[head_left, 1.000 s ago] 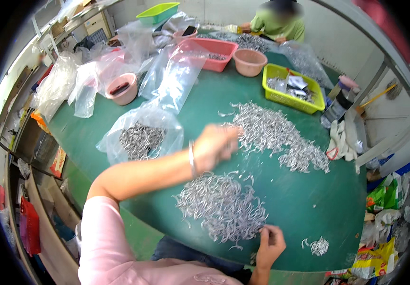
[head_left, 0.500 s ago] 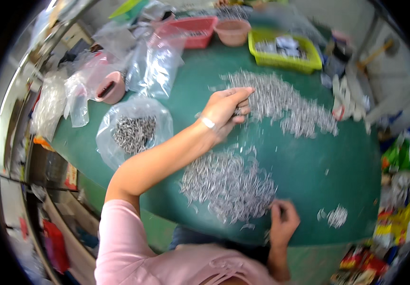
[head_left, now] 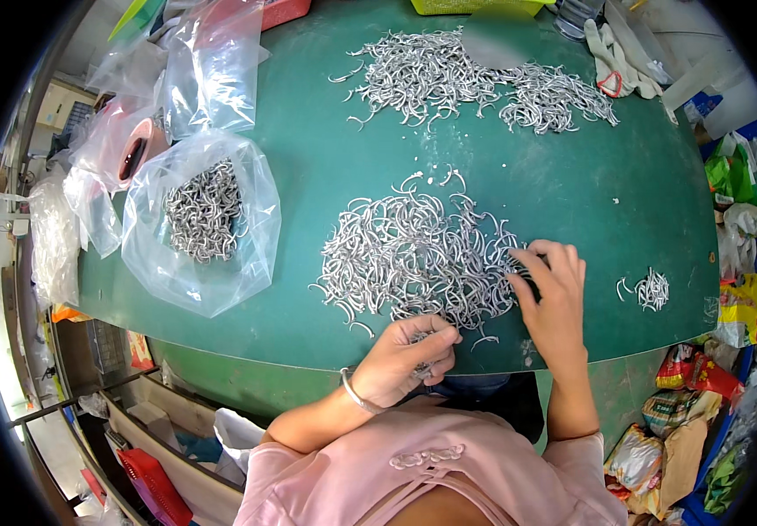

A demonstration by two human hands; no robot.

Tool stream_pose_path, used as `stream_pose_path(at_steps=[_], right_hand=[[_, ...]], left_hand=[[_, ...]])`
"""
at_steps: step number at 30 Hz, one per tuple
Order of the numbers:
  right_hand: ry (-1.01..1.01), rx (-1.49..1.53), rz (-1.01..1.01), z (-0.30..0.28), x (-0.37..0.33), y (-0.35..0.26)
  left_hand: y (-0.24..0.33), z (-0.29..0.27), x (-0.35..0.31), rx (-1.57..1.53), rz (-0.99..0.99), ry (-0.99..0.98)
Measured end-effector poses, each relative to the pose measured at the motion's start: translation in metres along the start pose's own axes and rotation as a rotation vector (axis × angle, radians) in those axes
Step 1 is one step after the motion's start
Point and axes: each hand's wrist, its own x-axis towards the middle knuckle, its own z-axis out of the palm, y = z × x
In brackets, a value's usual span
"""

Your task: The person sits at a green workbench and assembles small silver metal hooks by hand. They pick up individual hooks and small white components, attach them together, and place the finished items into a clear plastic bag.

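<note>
A broad pile of small curved silver metal pieces (head_left: 414, 254) lies on the green table (head_left: 308, 167) in front of me. My left hand (head_left: 405, 358), with a bracelet on its wrist, is closed at the near edge of that pile, and several of the same curved metal pieces show between its fingers. At the pile's right edge is my right hand (head_left: 554, 285), thumb and forefinger apart around its outermost pieces. Nothing shows gripped there. A second pile of curved pieces (head_left: 431, 74) lies farther back, and a small cluster (head_left: 653, 289) sits to the right.
A clear plastic bag (head_left: 256, 254) holding darker curved pieces lies open at the left. Behind it are more plastic bags (head_left: 212, 70) and a pink tub (head_left: 142, 149). A yellow-green basket (head_left: 484, 7), a red basket (head_left: 284, 10) and a white glove (head_left: 615, 66) lie along the back.
My left hand has come back from the far pile to the near edge of the front pile. My right hand has moved up to that pile's right edge and its fingers have parted. The view has shifted.
</note>
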Motion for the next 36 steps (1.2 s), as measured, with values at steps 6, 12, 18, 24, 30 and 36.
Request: stream_pose_path(at_steps=[6,12,18,24,30,36], right_hand=[[0.071,0.054,0.025,0.004,-0.002,-0.003],[0.083,0.915,0.475,0.000,-0.019,-0.001],[-0.304,1.360,0.641,-0.002,-0.030,-0.021],[-0.477,1.518,0.606,-0.002,-0.030,-0.023],[-0.376,1.404,0.526,0.001,-0.029,-0.031],[-0.367,1.116,0.258,0.042,-0.049,-0.021]], left_hand=[[-0.002,0.000,-0.001,-0.025,-0.035,0.019],[-0.006,-0.009,0.003,-0.112,-0.046,-0.042],[-0.016,0.007,0.011,0.362,0.296,0.096],[-0.029,0.000,0.022,0.416,0.402,0.161],[-0.009,0.015,-0.004,0.371,0.360,0.327],[0.000,-0.005,-0.063,0.296,0.692,0.540]])
